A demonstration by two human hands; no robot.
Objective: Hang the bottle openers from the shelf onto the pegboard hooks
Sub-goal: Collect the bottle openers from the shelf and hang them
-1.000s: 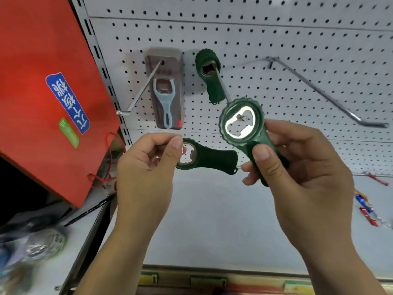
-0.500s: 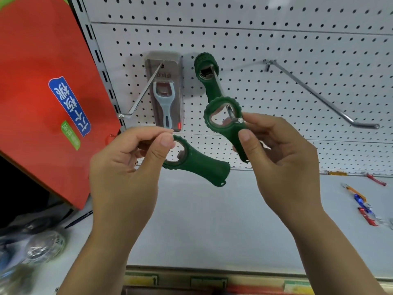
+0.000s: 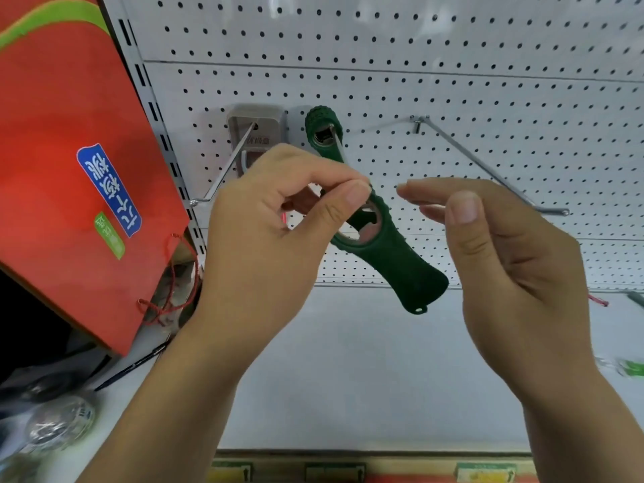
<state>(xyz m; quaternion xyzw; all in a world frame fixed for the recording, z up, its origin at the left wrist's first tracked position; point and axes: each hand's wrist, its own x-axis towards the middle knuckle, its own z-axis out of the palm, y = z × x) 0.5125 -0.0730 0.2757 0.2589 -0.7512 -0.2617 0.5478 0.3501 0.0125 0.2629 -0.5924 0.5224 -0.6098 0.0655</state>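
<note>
While left hand (image 3: 265,231) fingers (image 3: 334,210) pinch green bottle opener (image 3: 393,263) by ring head, handle slanting down-right, right hand (image 3: 505,259) sits just right, fingers loosely apart, empty. Second opener (image 3: 322,134) hangs far on pegboard (image 3: 453,99).

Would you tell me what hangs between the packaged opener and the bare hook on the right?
In the head view, a dark green bottle opener hangs there on the pegboard.
</note>
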